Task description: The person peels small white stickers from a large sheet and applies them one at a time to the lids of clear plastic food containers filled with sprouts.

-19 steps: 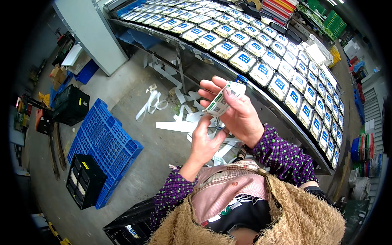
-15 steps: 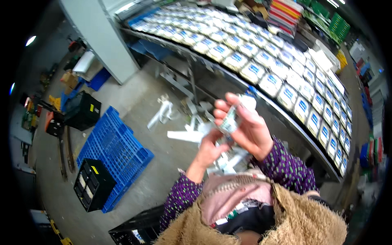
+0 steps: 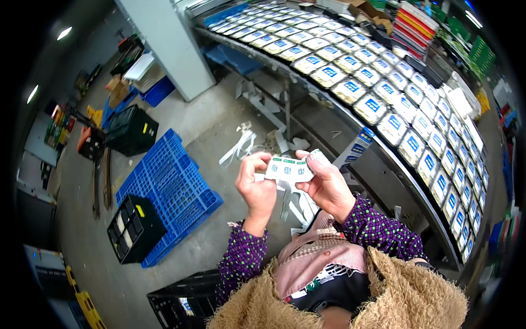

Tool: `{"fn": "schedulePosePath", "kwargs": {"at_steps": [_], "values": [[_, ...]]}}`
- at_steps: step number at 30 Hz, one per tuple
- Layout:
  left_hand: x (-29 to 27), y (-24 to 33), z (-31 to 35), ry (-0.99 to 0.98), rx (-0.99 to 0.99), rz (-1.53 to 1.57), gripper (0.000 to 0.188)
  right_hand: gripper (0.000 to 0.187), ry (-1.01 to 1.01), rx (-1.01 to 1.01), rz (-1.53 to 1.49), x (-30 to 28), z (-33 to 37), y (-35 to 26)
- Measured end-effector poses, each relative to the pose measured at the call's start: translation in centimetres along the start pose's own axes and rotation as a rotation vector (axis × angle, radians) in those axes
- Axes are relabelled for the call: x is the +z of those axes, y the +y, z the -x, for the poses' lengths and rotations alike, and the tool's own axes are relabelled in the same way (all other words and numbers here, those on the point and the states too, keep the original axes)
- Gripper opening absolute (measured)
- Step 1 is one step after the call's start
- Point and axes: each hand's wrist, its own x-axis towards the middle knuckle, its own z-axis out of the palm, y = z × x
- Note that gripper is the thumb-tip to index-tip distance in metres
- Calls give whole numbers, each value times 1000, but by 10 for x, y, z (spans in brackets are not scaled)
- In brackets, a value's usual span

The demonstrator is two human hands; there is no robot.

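A short white strip of labels (image 3: pixel 287 171), with green edges and small square codes, is stretched between my two hands. My left hand (image 3: pixel 257 189) pinches its left end between thumb and fingers. At the other end, my right hand (image 3: pixel 330 185) grips it under the thumb, where the strip bends back over the fingers. Just past my right hand, a strip of blue-and-white labels (image 3: pixel 357 148) hangs at the edge of a long table (image 3: pixel 383 156). Rows of packs (image 3: pixel 371 107) with clear tops and blue-and-white labels cover that table.
White paper strips (image 3: pixel 241 147) litter the floor below my hands. To the left lies a blue plastic pallet (image 3: pixel 170 192) with a black crate (image 3: pixel 134 230) on it. Another black crate (image 3: pixel 183 301) stands near my feet. A grey pillar (image 3: pixel 164 49) rises by the table's far end.
My hands have drawn apart, the left one moving left. The strip, crumpled between my fingers before, is now spread flat. The view has shifted, so the table and pallet appear further right.
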Motion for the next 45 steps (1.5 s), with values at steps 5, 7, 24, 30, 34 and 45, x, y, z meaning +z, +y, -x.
{"fn": "schedulePosePath", "kwargs": {"at_steps": [5, 7, 24, 30, 34, 45], "values": [[-41, -13, -70, 141, 200, -300, 24, 40, -125, 248, -19, 15, -51, 15], [-51, -22, -105, 106, 213, -380, 22, 43, -219, 329, 6, 21, -78, 10], [-46, -99, -429, -60, -65, 209, 25, 118, -856, -380, 976, 124, -409, -21], [-94, -139, -515, -155, -88, 468, 25, 110, -655, -555, 1121, 150, -515, 48], [-133, -193, -573, -83, -12, 493, 20, 106, -485, -873, 1200, 190, -613, 51], [-120, -330, -806, -224, 33, 593, 32, 79, -416, -1042, 1112, 266, -792, 1]]}}
